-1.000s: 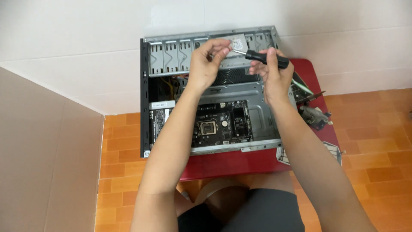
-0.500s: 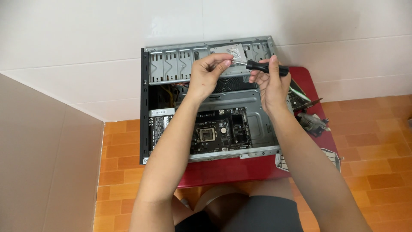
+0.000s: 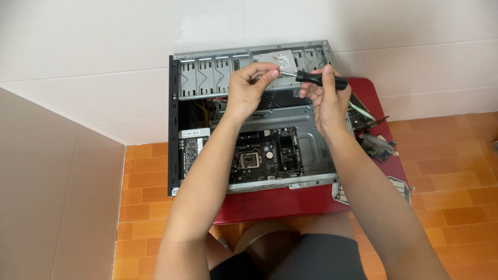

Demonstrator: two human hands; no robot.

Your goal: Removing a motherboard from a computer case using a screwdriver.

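The drive (image 3: 277,61) sits at the top of the open case (image 3: 249,116) in the bay rack; the left hand (image 3: 249,88) pinches its edge while the right hand (image 3: 324,96) is clamped on the screwdriver (image 3: 316,79), tip at the drive. One slip and that tip could skid off and jab the motherboard (image 3: 267,153) below, or a loosened screw could drop in there.

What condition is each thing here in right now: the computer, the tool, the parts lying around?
Computer case: lying on its side, panel off, inside exposed.
Motherboard: mounted in the case, processor socket bare.
Screwdriver: gripped in the right hand, tip toward the left hand's fingers.
Left hand: fingertips pinched at the screwdriver tip.
Loose card: lying on the red table.
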